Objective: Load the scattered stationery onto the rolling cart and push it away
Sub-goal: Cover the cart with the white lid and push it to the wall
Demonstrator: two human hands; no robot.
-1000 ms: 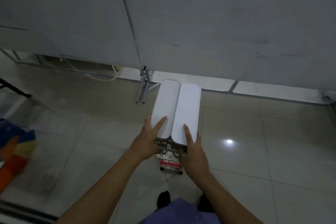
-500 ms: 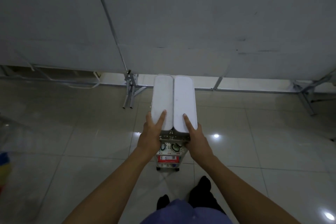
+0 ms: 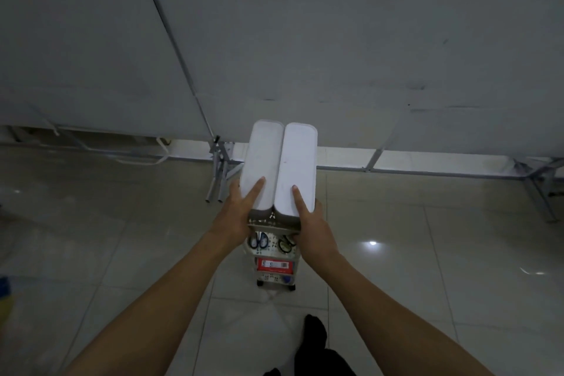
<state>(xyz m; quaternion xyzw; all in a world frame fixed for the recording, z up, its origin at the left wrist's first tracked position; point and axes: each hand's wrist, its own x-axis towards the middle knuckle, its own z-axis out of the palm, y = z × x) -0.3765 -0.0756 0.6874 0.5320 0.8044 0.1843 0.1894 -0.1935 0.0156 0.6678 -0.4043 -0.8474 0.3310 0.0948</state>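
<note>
A narrow rolling cart (image 3: 272, 224) stands on the tiled floor in front of me, its far end close to the grey tables. Two long white lids, the left (image 3: 262, 156) and the right (image 3: 299, 162), cover its top tier. Lower shelves show scissors (image 3: 258, 242), a tape ring (image 3: 285, 246) and a red box (image 3: 272, 264). My left hand (image 3: 236, 212) grips the cart's near left corner, index finger lying straight on the left lid. My right hand (image 3: 314, 230) grips the near right corner, index finger on the right lid.
Large grey folding tables (image 3: 335, 40) fill the upper view, with metal legs (image 3: 218, 175) just left of the cart and more legs (image 3: 543, 186) at far right. A blue and yellow object (image 3: 4, 294) shows at the left edge. My dark foot (image 3: 314, 333) is behind the cart.
The cart has rolled forward towards the tables with both hands still on its near end. The colourful object on the left has slid almost out of view.
</note>
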